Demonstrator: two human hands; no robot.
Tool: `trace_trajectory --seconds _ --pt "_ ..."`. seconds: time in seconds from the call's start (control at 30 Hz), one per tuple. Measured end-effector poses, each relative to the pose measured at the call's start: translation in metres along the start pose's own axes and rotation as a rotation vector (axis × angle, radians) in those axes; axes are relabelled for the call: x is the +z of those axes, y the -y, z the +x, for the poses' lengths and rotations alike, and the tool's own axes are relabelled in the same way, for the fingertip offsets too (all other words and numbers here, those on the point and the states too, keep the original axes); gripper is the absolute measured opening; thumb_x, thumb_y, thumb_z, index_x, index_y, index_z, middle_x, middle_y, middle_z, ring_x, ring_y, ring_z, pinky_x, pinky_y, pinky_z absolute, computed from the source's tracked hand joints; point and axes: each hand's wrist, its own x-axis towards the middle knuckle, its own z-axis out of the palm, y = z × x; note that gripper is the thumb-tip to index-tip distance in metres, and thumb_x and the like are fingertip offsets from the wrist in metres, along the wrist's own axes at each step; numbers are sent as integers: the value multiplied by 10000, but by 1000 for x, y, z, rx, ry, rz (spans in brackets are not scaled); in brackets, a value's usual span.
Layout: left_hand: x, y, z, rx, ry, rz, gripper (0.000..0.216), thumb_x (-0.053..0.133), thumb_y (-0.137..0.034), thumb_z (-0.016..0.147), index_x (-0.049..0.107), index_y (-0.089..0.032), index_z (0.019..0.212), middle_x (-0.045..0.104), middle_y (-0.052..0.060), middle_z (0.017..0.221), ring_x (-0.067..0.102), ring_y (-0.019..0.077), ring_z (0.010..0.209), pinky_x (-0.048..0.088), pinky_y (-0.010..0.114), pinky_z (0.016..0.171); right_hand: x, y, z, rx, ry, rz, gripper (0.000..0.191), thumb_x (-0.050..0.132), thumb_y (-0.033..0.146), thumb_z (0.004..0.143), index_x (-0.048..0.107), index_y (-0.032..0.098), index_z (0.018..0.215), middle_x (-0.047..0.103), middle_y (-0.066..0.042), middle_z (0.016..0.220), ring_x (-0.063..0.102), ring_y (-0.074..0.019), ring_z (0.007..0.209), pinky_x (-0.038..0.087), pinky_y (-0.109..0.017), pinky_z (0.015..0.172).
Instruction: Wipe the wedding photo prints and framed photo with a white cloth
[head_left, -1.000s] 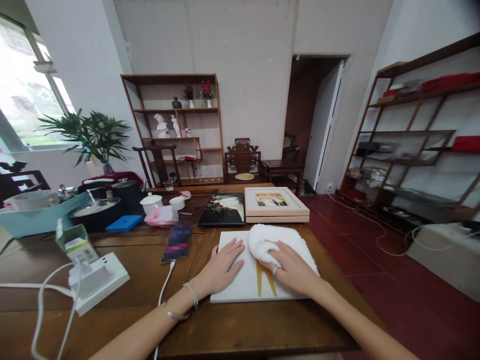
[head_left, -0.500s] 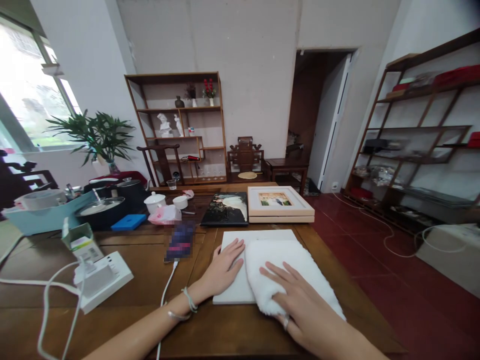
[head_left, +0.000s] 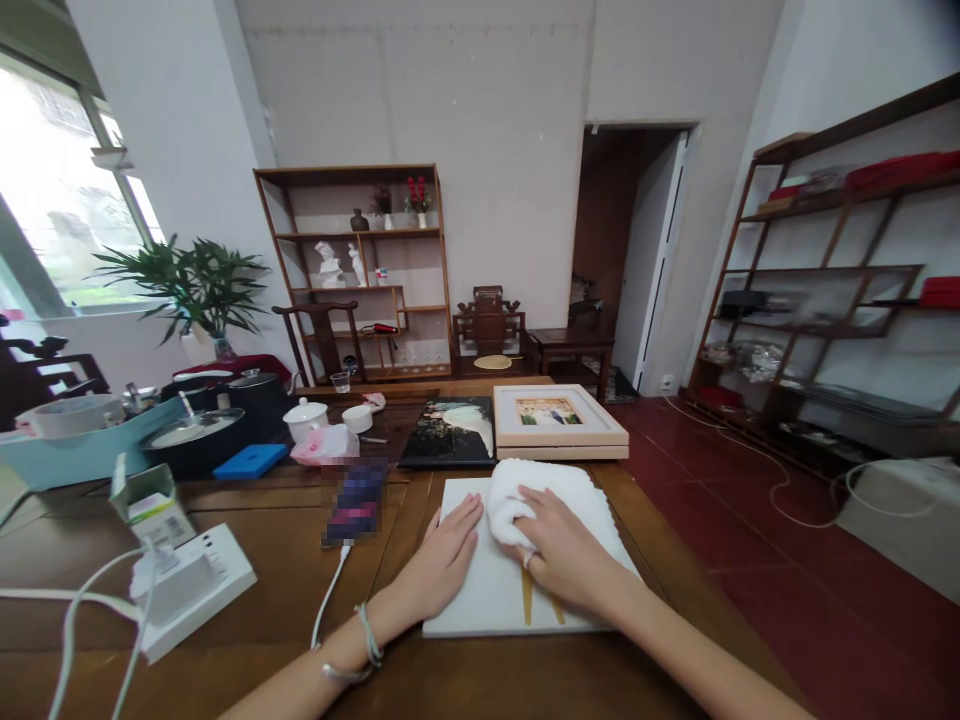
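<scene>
A wiping stroke is judged to be in hand: a white cloth [head_left: 508, 497] is pressed onto a white board [head_left: 480, 605] lying flat on the wooden surface [head_left: 225, 655], near its front edge, dead centre in view. The cloth is bunched under the right hand [head_left: 566, 562], whose fingers [head_left: 534, 512] are curled and clenched over it at the board's 12 o'clock half. The left hand [head_left: 441, 565] is laid flat at the board's 9 o'clock edge, fingers released and spread, nothing grasped, board pinned down. A further stroke would call for firm downward pressure from the flat hand so the board is not dragged, and for the cloth to be kept balled. The board is seen as thin, rectangular and matte white, with two gold strokes [head_left: 529, 607] at its 6 o'clock edge; the cloth is fluffy, towel-like, partly spread toward 1 o'clock. A light framed picture [head_left: 559, 420] is set just beyond at 12 o'clock, a dark print [head_left: 450, 432] at 11 o'clock, a white power strip [head_left: 191, 580] well apart at 9 o'clock.
</scene>
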Motion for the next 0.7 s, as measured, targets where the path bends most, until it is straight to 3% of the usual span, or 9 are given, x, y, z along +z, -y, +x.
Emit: trace_trajectory --seconds 0.17,0.33,0.4,0.5,0.7 --pt "-1 1 1 1 -28 -5 435 215 -273 920 278 -207 1345 302 56 1412 237 169 1304 168 433 1065 7 28 -14 -137 84 -99 268 487 229 775 619 110 975 414 -192 1296 271 -300 1249 138 -478 1033" --pt "0 3 -1 36 -13 14 431 234 -224 909 299 -229 1335 291 51 1417 226 171 1308 153 446 1067 3 46 -42 -235 210 -38 280 553 283 731 641 106 929 382 -211 1318 279 -306 1250 142 -447 1048" --pt "0 3 -1 45 4 29 432 254 -207 900 316 -228 1328 279 52 1421 213 178 1312 143 460 1065 -2 43 -48 -204 202 31 248 530 265 751 635 143 940 437 -172 1290 301 -260 1248 151 -428 1051" --pt "-1 1 0 37 12 36 429 273 -211 895 332 -230 1320 281 55 1420 212 191 1312 149 474 1060 -9 27 -43 -106 82 110 199 477 237 795 622 190 925 531 -118 1204 316 -207 1243 155 -411 1050" --pt "2 0 1 14 -25 2 420 285 -209 889 351 -210 1304 309 62 1407 230 185 1307 147 472 1063 0 -6 1 54 -8 29 194 472 246 808 614 154 903 555 -148 1157 332 -242 1226 202 -440 1011"
